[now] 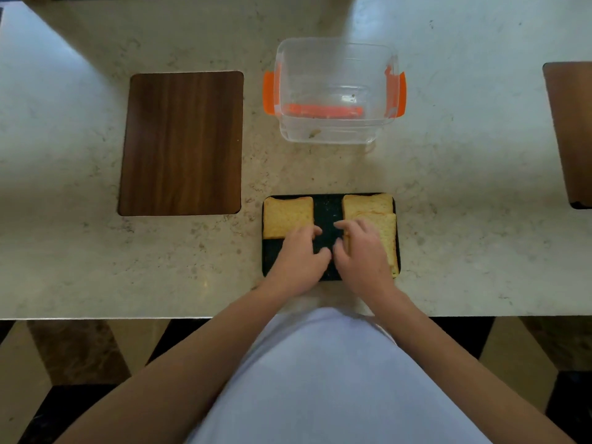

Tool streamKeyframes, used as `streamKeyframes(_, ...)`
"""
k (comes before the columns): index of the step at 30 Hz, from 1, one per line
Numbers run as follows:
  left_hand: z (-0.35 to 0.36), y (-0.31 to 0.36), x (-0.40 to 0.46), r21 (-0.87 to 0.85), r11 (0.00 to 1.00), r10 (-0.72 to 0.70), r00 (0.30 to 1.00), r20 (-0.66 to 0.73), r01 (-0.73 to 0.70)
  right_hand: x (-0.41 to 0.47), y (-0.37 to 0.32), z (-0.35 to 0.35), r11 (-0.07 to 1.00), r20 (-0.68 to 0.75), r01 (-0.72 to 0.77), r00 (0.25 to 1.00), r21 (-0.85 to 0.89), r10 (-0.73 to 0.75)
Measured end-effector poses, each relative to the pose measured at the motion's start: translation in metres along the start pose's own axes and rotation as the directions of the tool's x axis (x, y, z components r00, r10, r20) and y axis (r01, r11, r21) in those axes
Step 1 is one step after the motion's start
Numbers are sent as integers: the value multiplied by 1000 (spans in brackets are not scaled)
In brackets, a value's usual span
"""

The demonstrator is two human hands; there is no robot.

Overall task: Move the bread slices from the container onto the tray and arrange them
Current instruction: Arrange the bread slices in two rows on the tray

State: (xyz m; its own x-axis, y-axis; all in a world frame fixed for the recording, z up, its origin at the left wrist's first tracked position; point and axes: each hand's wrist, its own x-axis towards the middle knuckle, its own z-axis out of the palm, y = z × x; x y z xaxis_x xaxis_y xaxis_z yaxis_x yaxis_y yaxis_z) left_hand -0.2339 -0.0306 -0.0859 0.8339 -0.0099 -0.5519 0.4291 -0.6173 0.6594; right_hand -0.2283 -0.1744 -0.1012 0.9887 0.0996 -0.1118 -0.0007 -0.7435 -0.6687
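A black tray (pixel 326 206) lies near the counter's front edge. One toasted bread slice (pixel 286 216) lies flat in its far left corner. Another slice (pixel 366 203) lies in the far right corner. A third slice (pixel 389 238) overlaps it along the right side, with my right hand (pixel 362 251) resting on it, fingers curled at its left edge. My left hand (pixel 299 254) lies on the tray's near left part, fingertips touching the left slice's near edge. The clear container (pixel 336 91) with orange clips stands behind the tray, holding only crumbs.
A dark wooden board (pixel 182 142) lies on the marble counter (pixel 464 187) left of the container. Another brown board (pixel 570 129) shows at the right edge. The counter's front edge runs just below the tray.
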Motion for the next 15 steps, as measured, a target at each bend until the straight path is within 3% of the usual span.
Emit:
streamKeyframes(4,31,31,6,-333,841,-320,889,326,425,10,43,-42,964,-81,-212,976,-164,201)
streamKeyframes(8,52,42,10,-360,851,-319,921,224,382,24,73,-61,902,81,-404,904,-155,419)
streamKeyframes(10,55,42,12,-369,853,-327,929,171,369,26,77,-59,896,142,-417,888,-152,437)
streamKeyframes(15,58,43,15,-379,840,-362,921,142,388,18,69,-53,912,97,-407,907,-44,409)
